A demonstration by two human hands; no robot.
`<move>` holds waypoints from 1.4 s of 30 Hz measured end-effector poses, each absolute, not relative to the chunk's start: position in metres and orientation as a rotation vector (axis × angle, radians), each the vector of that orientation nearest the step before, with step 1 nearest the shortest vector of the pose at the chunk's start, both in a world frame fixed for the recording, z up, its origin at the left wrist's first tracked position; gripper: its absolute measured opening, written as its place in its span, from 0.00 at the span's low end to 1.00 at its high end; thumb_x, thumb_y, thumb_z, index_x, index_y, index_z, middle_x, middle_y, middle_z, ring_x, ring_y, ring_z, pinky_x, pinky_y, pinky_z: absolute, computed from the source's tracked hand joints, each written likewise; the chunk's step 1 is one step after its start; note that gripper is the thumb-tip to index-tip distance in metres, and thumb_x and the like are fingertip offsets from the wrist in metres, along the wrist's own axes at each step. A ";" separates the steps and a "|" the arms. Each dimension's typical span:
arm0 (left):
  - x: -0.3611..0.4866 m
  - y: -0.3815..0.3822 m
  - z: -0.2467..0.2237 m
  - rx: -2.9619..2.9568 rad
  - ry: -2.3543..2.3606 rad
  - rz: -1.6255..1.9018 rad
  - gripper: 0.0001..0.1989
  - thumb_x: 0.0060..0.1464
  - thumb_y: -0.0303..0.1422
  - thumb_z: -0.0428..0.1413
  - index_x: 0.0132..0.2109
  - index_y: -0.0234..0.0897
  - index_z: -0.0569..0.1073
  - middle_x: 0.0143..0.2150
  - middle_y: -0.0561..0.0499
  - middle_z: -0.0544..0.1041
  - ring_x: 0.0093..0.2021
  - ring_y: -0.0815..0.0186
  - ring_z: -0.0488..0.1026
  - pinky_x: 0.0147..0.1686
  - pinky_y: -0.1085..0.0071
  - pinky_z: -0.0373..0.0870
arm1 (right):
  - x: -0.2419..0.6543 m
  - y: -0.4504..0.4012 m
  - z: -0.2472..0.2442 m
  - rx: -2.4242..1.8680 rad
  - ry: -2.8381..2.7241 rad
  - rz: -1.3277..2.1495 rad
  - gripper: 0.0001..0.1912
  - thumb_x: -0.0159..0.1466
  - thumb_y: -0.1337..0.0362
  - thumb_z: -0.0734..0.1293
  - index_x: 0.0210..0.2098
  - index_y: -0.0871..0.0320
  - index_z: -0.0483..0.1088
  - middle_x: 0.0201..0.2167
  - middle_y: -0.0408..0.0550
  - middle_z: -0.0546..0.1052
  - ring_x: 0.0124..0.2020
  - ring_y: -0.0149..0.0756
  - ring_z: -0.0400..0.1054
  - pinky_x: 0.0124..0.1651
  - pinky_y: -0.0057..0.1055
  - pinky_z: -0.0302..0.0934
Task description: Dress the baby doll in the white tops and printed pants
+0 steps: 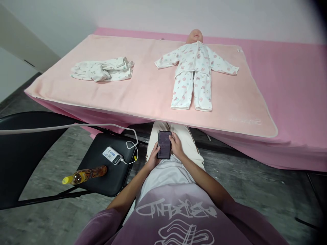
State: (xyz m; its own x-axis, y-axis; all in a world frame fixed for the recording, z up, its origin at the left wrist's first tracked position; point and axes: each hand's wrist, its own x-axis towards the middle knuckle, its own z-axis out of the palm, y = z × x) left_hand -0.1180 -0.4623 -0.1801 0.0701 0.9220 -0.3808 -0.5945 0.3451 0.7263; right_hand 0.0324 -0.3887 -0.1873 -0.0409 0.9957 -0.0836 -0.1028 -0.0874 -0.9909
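A black phone (164, 145) with its dark screen facing up is held over the lap. My left hand (153, 157) grips its left edge, fingers wrapped round it. On the phone's upper right edge, my right hand (175, 143) is closed too. Beyond the hands, a doll (196, 35) lies on its back on the pink mat, dressed in a white patterned top (194, 58) and matching trousers (192, 90). Farther left on the mat is a bunched white patterned cloth (103, 69).
The light pink mat (143, 98) covers part of a table with a darker pink cloth (288, 102). At the left, a black folding chair (102, 180) bears a white power bank (112, 156) with a cable (76, 125) and a yellow-capped bottle (85, 175).
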 end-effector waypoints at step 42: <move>-0.130 -0.472 -0.182 0.707 0.992 1.035 0.58 0.55 0.35 0.75 0.83 0.53 0.50 0.74 0.42 0.70 0.71 0.49 0.71 0.75 0.51 0.64 | 0.037 -0.385 -0.170 -1.168 -1.007 1.570 0.20 0.69 0.45 0.71 0.49 0.53 0.73 0.46 0.47 0.80 0.49 0.44 0.74 0.53 0.37 0.69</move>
